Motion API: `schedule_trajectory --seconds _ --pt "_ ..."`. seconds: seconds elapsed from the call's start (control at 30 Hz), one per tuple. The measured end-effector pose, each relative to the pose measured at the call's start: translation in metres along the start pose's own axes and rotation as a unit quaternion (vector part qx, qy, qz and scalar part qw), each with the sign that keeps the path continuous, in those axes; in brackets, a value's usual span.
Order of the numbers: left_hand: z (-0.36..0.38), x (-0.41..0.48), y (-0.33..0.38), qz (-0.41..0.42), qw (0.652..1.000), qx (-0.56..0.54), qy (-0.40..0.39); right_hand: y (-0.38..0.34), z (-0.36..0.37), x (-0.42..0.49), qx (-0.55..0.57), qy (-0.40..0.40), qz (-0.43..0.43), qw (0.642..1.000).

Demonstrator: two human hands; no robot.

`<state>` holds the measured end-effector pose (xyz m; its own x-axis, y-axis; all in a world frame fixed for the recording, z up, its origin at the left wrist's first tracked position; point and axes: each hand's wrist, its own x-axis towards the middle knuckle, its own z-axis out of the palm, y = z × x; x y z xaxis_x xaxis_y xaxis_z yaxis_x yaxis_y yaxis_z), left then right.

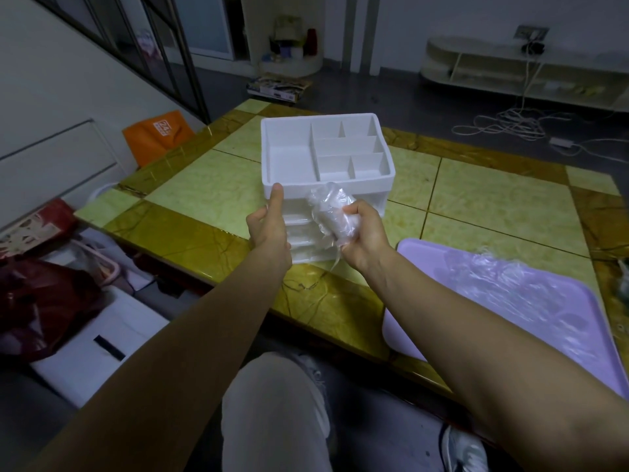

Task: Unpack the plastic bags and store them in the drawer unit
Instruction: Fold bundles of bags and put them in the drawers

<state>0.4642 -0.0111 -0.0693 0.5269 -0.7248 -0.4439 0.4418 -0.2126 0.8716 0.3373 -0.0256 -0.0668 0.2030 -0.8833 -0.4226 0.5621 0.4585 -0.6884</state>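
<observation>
The white drawer unit stands on the tiled table, its top tray split into six compartments. The left hand grips its front corner, thumb on the rim. The right hand clutches one crumpled plastic bag against the drawer fronts. One purple tray holds a heap of clear bags.

The orange bag at the left carried a white square mark that read 24, turned on its side, with smaller characters beside it too small to read. Printing on the flat box on the floor was illegible.
</observation>
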Motion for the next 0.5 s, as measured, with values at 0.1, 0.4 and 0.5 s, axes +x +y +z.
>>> schedule_trajectory --seconds 0.1,0.4,0.5 --pt "0.001 -0.005 0.003 0.001 1.0 -0.001 -0.005 0.0 -0.002 -0.001 -0.005 0.002 0.0 1.0" --pt "-0.01 -0.006 0.001 -0.031 0.997 0.076 -0.008 0.0 -0.013 -0.027 -0.036 -0.004 0.012 0.999" --pt "-0.016 -0.031 0.001 -0.049 0.994 0.088 -0.032 0.0 -0.015 -0.041 -0.044 -0.006 0.019 0.999"
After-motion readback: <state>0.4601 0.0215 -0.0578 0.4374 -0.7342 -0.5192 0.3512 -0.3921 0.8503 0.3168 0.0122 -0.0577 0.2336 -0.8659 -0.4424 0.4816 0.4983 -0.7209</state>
